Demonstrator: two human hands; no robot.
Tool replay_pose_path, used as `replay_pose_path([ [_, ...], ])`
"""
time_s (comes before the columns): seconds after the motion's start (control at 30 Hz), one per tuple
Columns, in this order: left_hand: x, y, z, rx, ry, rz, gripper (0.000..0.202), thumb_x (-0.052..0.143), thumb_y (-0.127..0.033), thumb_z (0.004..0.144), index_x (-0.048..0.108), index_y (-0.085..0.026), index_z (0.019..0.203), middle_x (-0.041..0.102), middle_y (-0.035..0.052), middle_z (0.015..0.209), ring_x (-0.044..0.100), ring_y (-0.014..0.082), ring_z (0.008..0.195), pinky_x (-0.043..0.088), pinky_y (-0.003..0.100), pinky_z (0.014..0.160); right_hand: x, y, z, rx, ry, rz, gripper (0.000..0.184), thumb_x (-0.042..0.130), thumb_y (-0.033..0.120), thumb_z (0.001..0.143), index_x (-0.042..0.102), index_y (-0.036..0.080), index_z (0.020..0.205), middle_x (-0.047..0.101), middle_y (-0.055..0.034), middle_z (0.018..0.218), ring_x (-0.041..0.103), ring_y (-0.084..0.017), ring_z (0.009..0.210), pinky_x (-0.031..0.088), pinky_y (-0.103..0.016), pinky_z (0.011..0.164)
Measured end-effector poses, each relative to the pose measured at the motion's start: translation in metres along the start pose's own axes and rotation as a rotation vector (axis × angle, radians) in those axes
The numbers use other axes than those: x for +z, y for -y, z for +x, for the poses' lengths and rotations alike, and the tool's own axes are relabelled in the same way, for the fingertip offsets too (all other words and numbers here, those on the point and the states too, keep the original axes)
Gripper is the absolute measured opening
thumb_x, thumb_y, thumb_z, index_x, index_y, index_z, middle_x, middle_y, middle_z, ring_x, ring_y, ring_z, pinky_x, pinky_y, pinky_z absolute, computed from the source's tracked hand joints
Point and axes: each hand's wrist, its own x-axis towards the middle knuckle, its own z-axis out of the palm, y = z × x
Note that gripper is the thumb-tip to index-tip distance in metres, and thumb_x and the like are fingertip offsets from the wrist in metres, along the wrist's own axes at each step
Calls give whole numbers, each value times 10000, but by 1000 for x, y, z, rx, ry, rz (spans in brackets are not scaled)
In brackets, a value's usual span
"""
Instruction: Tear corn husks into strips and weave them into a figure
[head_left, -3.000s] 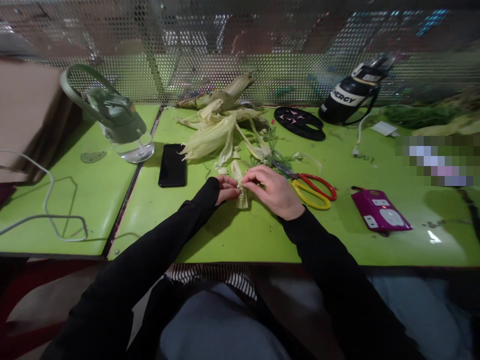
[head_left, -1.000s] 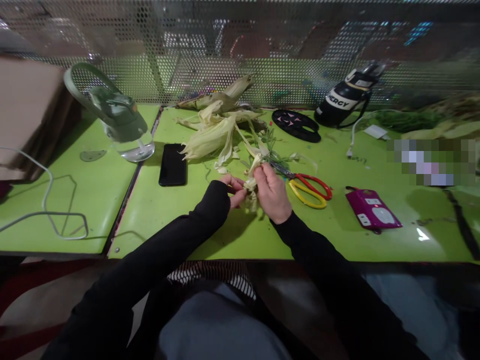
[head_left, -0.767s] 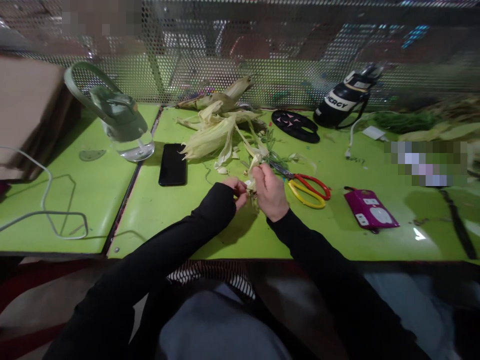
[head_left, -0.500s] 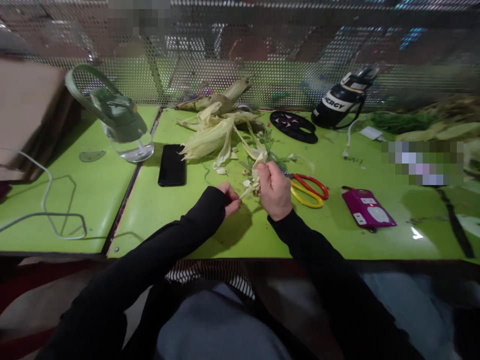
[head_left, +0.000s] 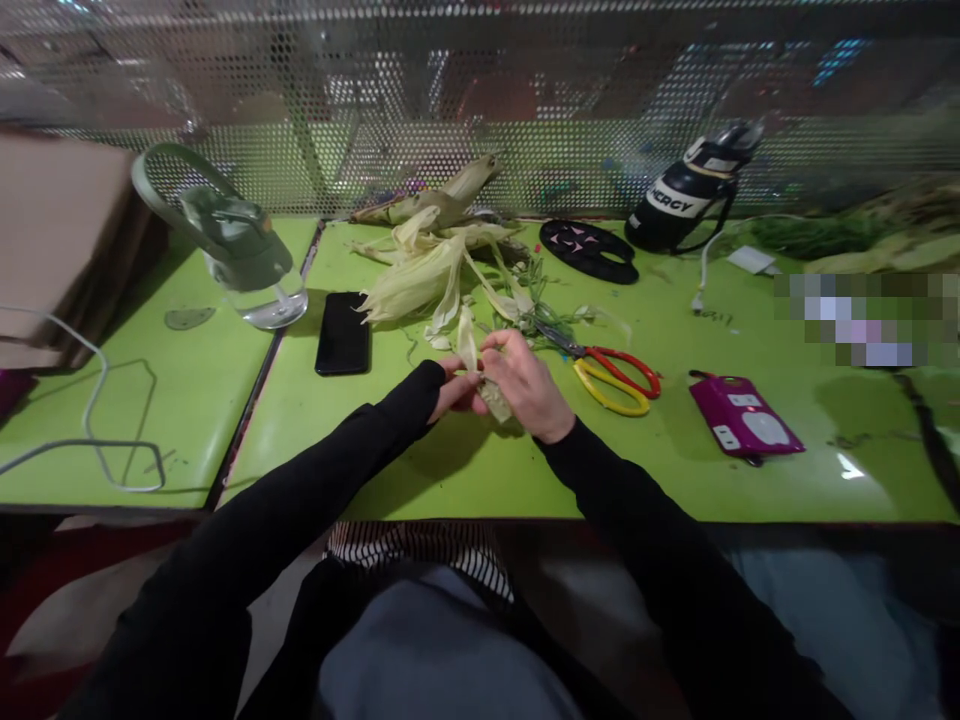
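Observation:
Both hands meet above the green table, gripping a pale corn husk piece point(head_left: 466, 340). My left hand point(head_left: 455, 388) is closed on its lower part. My right hand point(head_left: 525, 382) has its fingers curled on the husk from the other side; a wrinkled, folded end point(head_left: 495, 400) hangs below the fingers. Just beyond lie a heap of corn husks point(head_left: 420, 275), small scraps and green sprigs point(head_left: 529, 285). Scissors point(head_left: 615, 380) with one red and one yellow handle rest to the right of my right hand, blades toward the sprigs.
A black phone point(head_left: 343, 333) and a green-lidded water bottle point(head_left: 247, 250) stand left. Behind are a black palette point(head_left: 589, 251), a black bottle point(head_left: 679, 200) and a perforated metal screen point(head_left: 480, 100). A purple power strip point(head_left: 744, 415) lies right; cardboard point(head_left: 60, 230) is far left.
The right hand has turned over, and its fingers now meet the left hand's. The husk piece has shifted left and stands upright between them. The scissor blades have come into view.

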Motion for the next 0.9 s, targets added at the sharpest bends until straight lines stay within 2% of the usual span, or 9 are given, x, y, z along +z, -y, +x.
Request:
replay_pose_path([
  [0.07,-7,-1,1,-30,-84,-64,237,648,-323,863,598,-153,1020,673,7,658,645,120,598,486,236,599,-6,-2,3,10,-22,76,476,540,594,895,439,208,1153,661,-34,796,607,-183,638,475,-313,569],
  [0.13,-13,-2,0,-16,-136,-145,284,687,-311,841,549,-171,1046,695,14,730,686,148,703,521,263,659,-9,-4,6,-35,-215,0,467,615,576,854,470,211,1107,646,-85,992,618,-201,820,510,-348,699],
  [0.2,-17,-2,-1,3,-154,-206,311,699,-275,832,489,-191,1046,702,15,750,701,169,764,539,289,707,-10,-6,7,-94,-348,-146,369,585,564,877,522,209,951,614,-90,1011,585,-205,880,493,-369,776],
  [0.27,-18,0,0,-16,-155,-224,294,684,-256,838,448,-204,1007,685,4,705,693,169,720,540,289,672,-9,-8,8,-105,-253,-227,371,528,562,912,552,196,853,617,-81,937,572,-200,838,474,-361,761],
  [0.37,-17,6,5,-54,-126,-184,302,679,-316,832,450,-203,994,634,-19,639,631,139,578,475,241,517,-4,-6,7,-62,3,-169,381,501,541,938,610,177,899,657,-73,908,588,-187,791,447,-317,693],
  [0.43,-16,11,7,-57,-92,-136,330,668,-363,828,473,-188,1029,608,-28,623,567,119,505,397,224,440,-2,-4,7,-65,80,-140,361,488,502,958,622,179,864,669,-57,872,592,-175,766,424,-296,675],
  [0.53,-15,15,6,6,-72,12,280,654,-343,829,513,-174,1002,577,-40,628,458,83,465,345,231,449,-1,-3,6,-97,59,-190,362,485,457,968,598,184,759,632,-30,751,554,-156,682,384,-286,647],
  [0.7,-10,7,-6,180,-154,160,182,659,-256,815,501,-178,861,571,-24,704,525,113,664,420,267,672,-3,-2,4,-131,95,-129,307,491,401,963,547,199,738,557,1,672,497,-140,613,356,-278,597],
  [0.9,-14,-4,-13,159,-111,179,147,628,-279,850,532,-167,854,510,-44,636,434,86,569,350,241,577,-15,3,3,-64,80,-57,332,524,402,949,523,203,683,444,33,604,415,-117,555,331,-273,546],
])
